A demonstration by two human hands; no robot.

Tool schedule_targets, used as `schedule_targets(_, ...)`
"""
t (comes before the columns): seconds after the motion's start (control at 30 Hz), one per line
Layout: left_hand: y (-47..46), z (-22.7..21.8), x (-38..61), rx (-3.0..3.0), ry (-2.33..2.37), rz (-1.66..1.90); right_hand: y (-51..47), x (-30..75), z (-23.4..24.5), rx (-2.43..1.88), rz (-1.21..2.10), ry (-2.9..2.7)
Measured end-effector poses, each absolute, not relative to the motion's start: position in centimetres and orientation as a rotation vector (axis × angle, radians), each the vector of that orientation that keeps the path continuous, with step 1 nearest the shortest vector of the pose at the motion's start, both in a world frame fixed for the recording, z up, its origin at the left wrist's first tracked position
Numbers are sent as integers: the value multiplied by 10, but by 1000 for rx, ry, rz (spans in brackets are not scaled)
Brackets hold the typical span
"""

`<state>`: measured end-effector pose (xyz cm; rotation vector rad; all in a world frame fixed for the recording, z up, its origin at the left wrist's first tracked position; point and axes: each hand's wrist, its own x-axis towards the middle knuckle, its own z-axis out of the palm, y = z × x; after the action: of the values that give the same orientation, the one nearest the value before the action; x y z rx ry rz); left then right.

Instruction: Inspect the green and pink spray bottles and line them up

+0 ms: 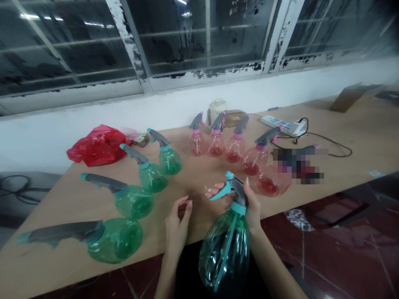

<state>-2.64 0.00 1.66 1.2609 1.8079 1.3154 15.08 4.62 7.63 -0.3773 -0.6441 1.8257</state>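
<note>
My right hand (249, 203) is wrapped round the grey and teal spray head of a green spray bottle (224, 253), held upright just off the table's front edge. Its fingers lie on the teal trigger. My left hand (177, 224) hovers beside the bottle over the table edge, fingers loosely curled and apart, holding nothing. Several more green spray bottles (134, 201) stand in a row to the left on the wooden table (202, 174).
Several pink spray bottles (233, 147) stand at the back middle. A red plastic bag (98, 145) lies at the back left. A white power strip (282, 124) with a black cable sits at the back right, a cardboard piece (349, 97) farther right. Windows run behind.
</note>
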Motion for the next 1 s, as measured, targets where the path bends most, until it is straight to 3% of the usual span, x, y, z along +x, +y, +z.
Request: schedule_targets(1.0,1,17,-27,1275,1810,1309,54,149,73,-474,1752,-634)
